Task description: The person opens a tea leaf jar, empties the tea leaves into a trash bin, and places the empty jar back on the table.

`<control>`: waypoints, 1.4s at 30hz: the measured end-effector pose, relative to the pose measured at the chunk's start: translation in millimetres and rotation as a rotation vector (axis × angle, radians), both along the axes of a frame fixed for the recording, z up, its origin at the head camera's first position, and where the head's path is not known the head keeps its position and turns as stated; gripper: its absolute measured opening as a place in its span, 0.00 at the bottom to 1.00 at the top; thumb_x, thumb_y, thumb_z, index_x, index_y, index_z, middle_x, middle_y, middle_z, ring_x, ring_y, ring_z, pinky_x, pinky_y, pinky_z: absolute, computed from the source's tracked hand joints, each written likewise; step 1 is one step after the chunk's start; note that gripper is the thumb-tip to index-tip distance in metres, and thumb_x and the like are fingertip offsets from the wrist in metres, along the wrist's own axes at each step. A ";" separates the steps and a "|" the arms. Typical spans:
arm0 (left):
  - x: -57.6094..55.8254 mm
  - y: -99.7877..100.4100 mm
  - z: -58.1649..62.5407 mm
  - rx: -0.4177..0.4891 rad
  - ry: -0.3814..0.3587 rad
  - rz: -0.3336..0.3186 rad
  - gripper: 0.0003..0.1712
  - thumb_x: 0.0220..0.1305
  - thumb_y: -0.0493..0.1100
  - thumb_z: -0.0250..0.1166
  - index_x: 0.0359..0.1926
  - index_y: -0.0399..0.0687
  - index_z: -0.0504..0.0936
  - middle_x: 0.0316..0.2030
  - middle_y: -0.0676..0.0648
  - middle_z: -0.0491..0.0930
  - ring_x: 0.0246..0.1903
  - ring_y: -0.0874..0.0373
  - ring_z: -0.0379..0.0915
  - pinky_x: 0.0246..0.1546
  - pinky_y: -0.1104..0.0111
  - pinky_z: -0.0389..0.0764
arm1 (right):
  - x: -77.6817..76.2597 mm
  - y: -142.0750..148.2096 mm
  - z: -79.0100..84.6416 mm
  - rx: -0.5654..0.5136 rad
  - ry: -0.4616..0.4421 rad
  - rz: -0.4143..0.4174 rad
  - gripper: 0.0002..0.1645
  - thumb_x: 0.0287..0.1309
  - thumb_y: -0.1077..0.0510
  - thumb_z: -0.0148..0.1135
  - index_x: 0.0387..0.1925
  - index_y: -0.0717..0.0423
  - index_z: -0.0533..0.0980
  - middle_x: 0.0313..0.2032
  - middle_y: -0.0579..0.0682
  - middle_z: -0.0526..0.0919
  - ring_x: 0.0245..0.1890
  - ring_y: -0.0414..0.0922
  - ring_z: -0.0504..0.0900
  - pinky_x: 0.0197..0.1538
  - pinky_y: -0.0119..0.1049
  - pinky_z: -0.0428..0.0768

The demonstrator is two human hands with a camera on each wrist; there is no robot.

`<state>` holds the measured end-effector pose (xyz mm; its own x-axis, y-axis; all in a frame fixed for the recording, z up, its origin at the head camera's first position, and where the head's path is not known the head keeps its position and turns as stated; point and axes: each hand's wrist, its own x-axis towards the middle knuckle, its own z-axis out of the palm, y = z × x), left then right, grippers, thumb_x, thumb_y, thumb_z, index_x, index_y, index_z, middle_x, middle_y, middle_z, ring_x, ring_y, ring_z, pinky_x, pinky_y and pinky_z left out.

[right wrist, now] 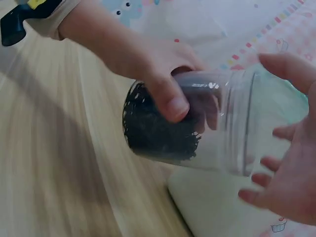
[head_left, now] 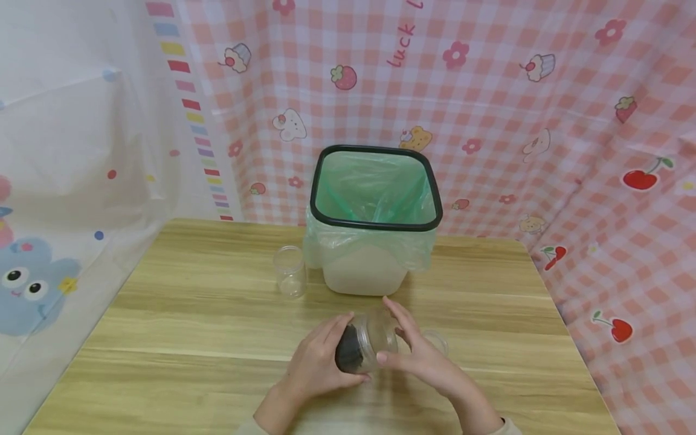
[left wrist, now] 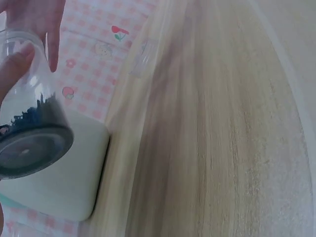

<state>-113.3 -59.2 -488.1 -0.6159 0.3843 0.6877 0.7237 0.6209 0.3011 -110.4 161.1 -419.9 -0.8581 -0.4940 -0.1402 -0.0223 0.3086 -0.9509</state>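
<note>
My left hand (head_left: 321, 356) grips a clear plastic jar (head_left: 375, 339) tilted on its side above the table, thumb and fingers wrapped about its body. Dark, shredded-looking pieces (right wrist: 158, 123) lie in the jar's bottom end; what they are I cannot tell. The jar's mouth points right and appears uncovered in the right wrist view. Beside that mouth, my right hand (head_left: 426, 356) has its fingers spread, a gap showing between it and the rim in the right wrist view. A round clear piece, perhaps a lid (head_left: 437, 342), lies on the table, partly hidden behind the right hand.
A white bin (head_left: 364, 269) with a black rim and a green plastic liner (head_left: 375, 187) stands at the table's back. Left of it is another clear jar (head_left: 290, 272). Patterned curtains (head_left: 489, 109) hang behind and beside the wooden table (head_left: 190, 338).
</note>
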 end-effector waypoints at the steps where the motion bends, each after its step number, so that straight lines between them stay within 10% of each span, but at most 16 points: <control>1: -0.4 -0.2 -0.1 -0.004 0.019 0.015 0.63 0.21 0.65 0.79 0.59 0.36 0.69 0.50 0.43 0.76 0.48 0.51 0.75 0.49 0.62 0.77 | 0.0 -1.3 1.4 0.002 -0.034 -0.046 0.48 0.58 0.49 0.61 0.72 0.39 0.44 0.72 0.57 0.40 0.68 0.63 0.46 0.62 0.65 0.54; 7: -3.9 -1.9 -2.4 -0.048 0.153 0.079 0.60 0.22 0.64 0.79 0.57 0.33 0.71 0.49 0.41 0.76 0.48 0.49 0.75 0.52 0.61 0.75 | 2.0 -17.4 5.2 0.001 -0.199 -0.264 0.47 0.59 0.42 0.57 0.71 0.55 0.49 0.68 0.61 0.55 0.64 0.60 0.59 0.60 0.63 0.61; 23: -3.5 -2.6 -2.4 -0.062 0.153 0.084 0.62 0.23 0.65 0.78 0.58 0.32 0.69 0.50 0.41 0.75 0.50 0.50 0.73 0.54 0.63 0.73 | 4.5 -30.1 -2.5 0.093 -0.067 -0.275 0.56 0.46 0.46 0.70 0.70 0.57 0.51 0.61 0.62 0.63 0.52 0.56 0.69 0.47 0.48 0.76; 35: 3.3 -6.8 1.2 0.024 -0.028 0.002 0.63 0.22 0.64 0.79 0.61 0.37 0.67 0.52 0.44 0.74 0.51 0.50 0.72 0.52 0.59 0.75 | 0.7 -10.3 -8.3 0.058 0.084 -0.010 0.57 0.41 0.52 0.73 0.70 0.44 0.52 0.66 0.53 0.55 0.63 0.55 0.56 0.61 0.57 0.61; 42: 7.7 -11.4 3.1 0.087 -0.150 -0.083 0.60 0.28 0.64 0.78 0.63 0.40 0.66 0.54 0.45 0.73 0.52 0.50 0.72 0.50 0.57 0.76 | -4.6 1.8 -9.8 -0.127 0.208 0.187 0.59 0.41 0.62 0.73 0.71 0.44 0.49 0.69 0.50 0.49 0.67 0.44 0.50 0.66 0.28 0.54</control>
